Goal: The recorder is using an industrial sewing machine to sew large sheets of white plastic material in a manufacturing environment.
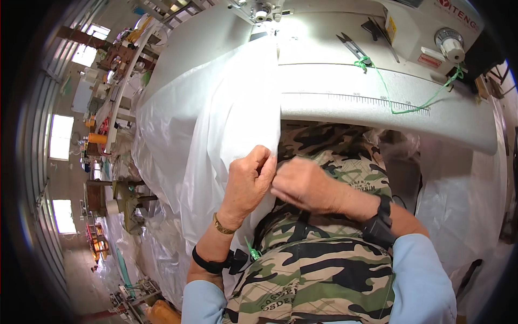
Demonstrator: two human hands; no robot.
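Note:
A white, slightly see-through plastic sheet [237,102] runs from under the sewing machine's needle area [264,16] down over the table's front edge toward my lap. My left hand [249,178] is closed, pinching the sheet's right edge between thumb and fingers. Just right of it, nearly touching, my right hand [305,184] is curled and a little blurred by motion. Its fingertips meet the sheet's edge beside my left thumb, and what lies inside them is hidden.
Thread snips [353,49] lie on the machine bed, tied by a green cord [396,112] to the machine head [431,32]. A printed ruler scale [372,101] follows the front edge. More clear plastic [162,254] hangs at the left. A camouflage apron [324,270] covers my lap.

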